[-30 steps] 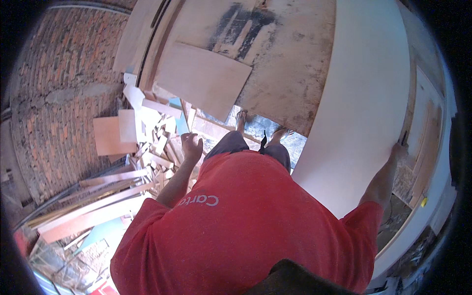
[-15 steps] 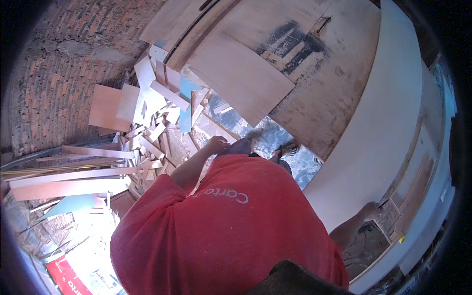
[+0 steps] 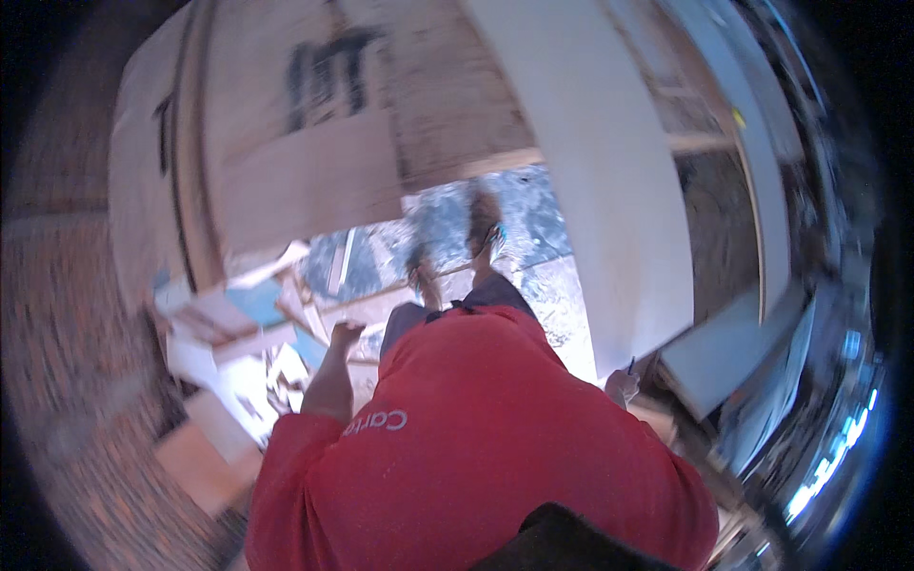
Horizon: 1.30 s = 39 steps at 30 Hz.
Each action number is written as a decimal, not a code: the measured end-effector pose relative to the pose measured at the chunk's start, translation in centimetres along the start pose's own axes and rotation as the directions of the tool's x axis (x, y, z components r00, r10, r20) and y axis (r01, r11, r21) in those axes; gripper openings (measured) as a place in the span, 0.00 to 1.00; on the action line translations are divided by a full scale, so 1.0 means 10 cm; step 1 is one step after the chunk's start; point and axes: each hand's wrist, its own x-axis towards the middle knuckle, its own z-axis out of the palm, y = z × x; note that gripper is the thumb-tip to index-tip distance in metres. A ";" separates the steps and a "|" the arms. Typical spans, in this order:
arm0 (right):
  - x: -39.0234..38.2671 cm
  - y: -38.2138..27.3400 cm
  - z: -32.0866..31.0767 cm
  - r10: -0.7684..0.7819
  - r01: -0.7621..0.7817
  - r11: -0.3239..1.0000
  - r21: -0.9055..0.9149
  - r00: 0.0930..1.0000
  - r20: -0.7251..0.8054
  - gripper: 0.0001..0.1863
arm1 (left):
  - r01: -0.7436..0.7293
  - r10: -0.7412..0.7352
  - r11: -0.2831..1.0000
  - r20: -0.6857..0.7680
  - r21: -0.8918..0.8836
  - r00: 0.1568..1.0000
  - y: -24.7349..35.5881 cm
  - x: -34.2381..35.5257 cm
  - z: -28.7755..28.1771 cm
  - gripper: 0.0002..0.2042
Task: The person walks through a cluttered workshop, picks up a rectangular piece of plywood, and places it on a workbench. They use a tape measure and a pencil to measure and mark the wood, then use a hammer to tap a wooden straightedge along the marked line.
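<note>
At my left side, my left hand point(image 3: 345, 335) hangs low near wood offcuts, its fingers blurred by motion. My right hand point(image 3: 624, 385) is closed around a thin dark pencil-like object point(image 3: 631, 366), close to the lower end of a long white board point(image 3: 609, 162). This board lies alongside a stained plywood surface point(image 3: 447, 86), which carries dark smudges and has a smaller pale sheet point(image 3: 305, 181) on it. My bare legs and feet point(image 3: 483, 224) show below that surface's edge, over a mottled grey floor point(image 3: 533, 209).
Scattered offcuts and panels point(image 3: 219, 371) lie to my left, beside a blurred brick wall point(image 3: 76, 352). On my right, more boards point(image 3: 724, 352) lean or lie at angles near a dark gap point(image 3: 714, 228) and a small yellow item point(image 3: 738, 117).
The whole view has swung round, blurring it. My right hand has come lower and nearer my body, still with the thin object. My feet have shifted.
</note>
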 end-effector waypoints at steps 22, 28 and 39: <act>0.91 4.12 1.64 -0.033 -0.177 0.798 0.576 0.942 0.335 0.23 | -0.836 0.962 0.143 -0.274 0.529 -0.009 5.04 -2.24 1.66 0.15; 0.69 6.08 2.09 -0.004 0.006 1.000 0.000 0.658 0.753 0.10 | -0.691 0.980 0.127 0.016 0.711 0.197 6.23 -2.40 3.03 0.37; 1.95 6.21 2.07 0.252 -0.638 0.707 0.305 0.631 0.734 0.13 | -0.296 0.879 0.419 -0.301 0.858 0.371 7.42 -2.24 4.14 0.43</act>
